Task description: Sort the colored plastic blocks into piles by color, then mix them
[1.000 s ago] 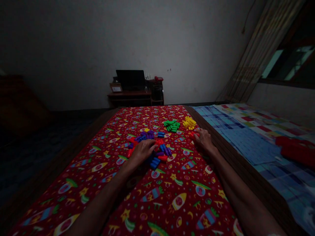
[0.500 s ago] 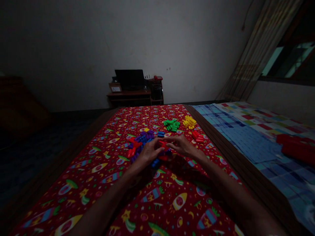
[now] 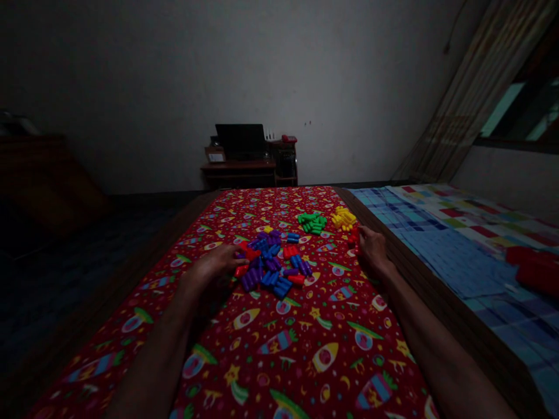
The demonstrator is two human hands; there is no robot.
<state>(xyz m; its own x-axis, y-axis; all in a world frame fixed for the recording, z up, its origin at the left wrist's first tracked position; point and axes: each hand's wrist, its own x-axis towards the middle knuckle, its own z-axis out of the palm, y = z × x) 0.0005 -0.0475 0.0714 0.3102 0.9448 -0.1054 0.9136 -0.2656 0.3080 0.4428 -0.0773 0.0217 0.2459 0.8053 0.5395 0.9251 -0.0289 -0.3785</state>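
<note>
Across the red printed cloth [image 3: 301, 331], the left hand [image 3: 218, 262] and right hand [image 3: 372, 245], close together half a second ago, have parted.
The smooth, soft-looking cloth carries rockets and stars; the left hand has moved to the near-left edge of the mixed heap [image 3: 271, 263] of blue, purple and red pieces, its fingertips at a red piece [image 3: 241, 271], while the right is back at the small red group [image 3: 353, 236], so work seems split between heap and group; whether either hand is clamped on a piece cannot be told. Beyond lie the green pile [image 3: 312, 223] and yellow pile [image 3: 343, 219], glossy, plastic-looking, many pieces like joined rounded tubes.
</note>
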